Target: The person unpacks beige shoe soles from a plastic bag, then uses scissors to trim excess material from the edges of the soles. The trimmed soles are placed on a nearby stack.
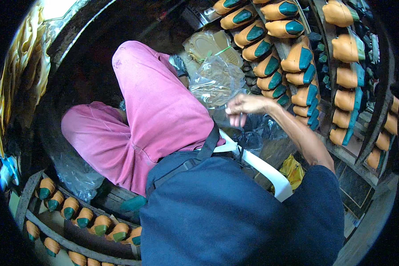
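My right hand (247,106) reaches in from the right, above the floor beside my pink-trousered leg (159,102). Its fingers are curled in, slightly smeared by motion. A thin dark strand seems to hang below them, but what they hold is hidden. Just past the fingertips lies a crumpled clear plastic bag (215,84). Behind that bag are pale tan shoe soles (204,44) with a green strip across them. Dark plastic (268,126) lies under my wrist. Nowhere in the picture does my left hand show.
Racks of orange-tan shoe lasts with teal parts stand on the right (297,57) and lower left (84,217). A white curved bar (264,170) runs by my right side, near a yellow plastic bag (292,172). Tan sheets (24,66) hang at the far left.
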### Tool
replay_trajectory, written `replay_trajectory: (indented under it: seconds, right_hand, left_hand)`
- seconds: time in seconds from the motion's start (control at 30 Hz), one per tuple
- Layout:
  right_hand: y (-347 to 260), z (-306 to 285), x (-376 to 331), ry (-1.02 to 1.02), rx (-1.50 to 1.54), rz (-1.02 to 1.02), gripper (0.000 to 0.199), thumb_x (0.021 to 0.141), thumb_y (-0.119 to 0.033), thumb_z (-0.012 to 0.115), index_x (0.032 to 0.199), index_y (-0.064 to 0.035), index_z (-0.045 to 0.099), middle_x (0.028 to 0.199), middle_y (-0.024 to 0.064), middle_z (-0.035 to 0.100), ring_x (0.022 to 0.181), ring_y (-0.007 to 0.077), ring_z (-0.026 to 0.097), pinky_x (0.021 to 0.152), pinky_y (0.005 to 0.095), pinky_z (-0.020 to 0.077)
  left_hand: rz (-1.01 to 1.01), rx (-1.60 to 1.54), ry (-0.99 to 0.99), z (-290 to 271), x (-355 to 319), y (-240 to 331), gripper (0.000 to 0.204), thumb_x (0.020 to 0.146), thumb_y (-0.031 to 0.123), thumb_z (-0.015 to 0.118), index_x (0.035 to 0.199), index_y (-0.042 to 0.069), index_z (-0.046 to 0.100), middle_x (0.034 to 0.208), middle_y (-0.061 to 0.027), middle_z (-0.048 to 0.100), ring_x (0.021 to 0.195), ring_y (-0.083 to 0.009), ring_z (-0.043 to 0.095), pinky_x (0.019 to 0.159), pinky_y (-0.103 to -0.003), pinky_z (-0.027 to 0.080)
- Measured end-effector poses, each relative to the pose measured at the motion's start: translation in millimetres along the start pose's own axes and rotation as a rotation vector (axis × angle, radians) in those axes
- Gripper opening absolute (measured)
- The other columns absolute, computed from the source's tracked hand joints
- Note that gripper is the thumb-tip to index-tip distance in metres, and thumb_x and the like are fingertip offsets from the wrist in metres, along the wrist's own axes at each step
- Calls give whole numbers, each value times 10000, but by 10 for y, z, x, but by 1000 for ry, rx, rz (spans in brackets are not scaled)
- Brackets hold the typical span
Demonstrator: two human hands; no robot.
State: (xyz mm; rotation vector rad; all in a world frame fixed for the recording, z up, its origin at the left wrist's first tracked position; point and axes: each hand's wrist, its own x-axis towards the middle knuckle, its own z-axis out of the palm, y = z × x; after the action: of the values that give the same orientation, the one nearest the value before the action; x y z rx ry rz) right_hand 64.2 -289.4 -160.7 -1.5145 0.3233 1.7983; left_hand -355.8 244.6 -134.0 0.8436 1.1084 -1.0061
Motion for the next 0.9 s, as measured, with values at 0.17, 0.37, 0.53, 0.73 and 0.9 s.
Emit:
replay_trajectory:
  seconds: [0.17, 0.37, 0.53, 0.73, 0.9]
  right_hand:
    - [1097, 488, 296, -162, 291, 3, 562, 1140, -475, 599, 1334, 35, 734, 1209, 124, 811, 1008, 201, 756, 835, 342, 617]
    - [2138, 1257, 465, 128, -135, -127, 102, 962, -188, 701, 998, -99, 667, 827, 21, 664, 686, 157, 610, 600, 405, 490]
    - [2213, 1161, 436, 133, 560, 294, 238, 1056, -269, 622, 1209, -104, 698, 956, 16, 744, 738, 140, 645, 665, 365, 541]
    - [2202, 896, 676, 84, 478, 284, 254, 1079, -289, 582, 1148, -163, 792, 998, -60, 721, 824, 85, 618, 747, 295, 510]
    - [2362, 749, 930, -165, 485, 245, 284, 1072, -254, 587, 1234, -131, 785, 979, -38, 729, 775, 87, 627, 657, 288, 509]
  left_hand:
    - [-63, -71, 44, -83, 19, -214, 277, 1044, 304, 724, 964, 39, 707, 916, 28, 680, 835, -98, 607, 782, -296, 494]
    - [-94, -141, 58, -49, 172, -383, 261, 1036, 284, 715, 973, 31, 711, 923, 16, 690, 843, -115, 624, 790, -308, 508]
    - [-115, -160, 68, -102, 286, -532, 248, 1029, 267, 707, 980, 24, 714, 930, 5, 698, 849, -129, 638, 796, -318, 519]
    - [-116, -162, 99, -84, 365, -584, 235, 1021, 247, 698, 989, 16, 717, 938, -8, 708, 857, -146, 655, 803, -330, 533]
    - [-134, -154, 132, -208, 432, -714, 225, 1014, 231, 690, 996, 9, 720, 944, -18, 716, 863, -160, 670, 809, -340, 545]
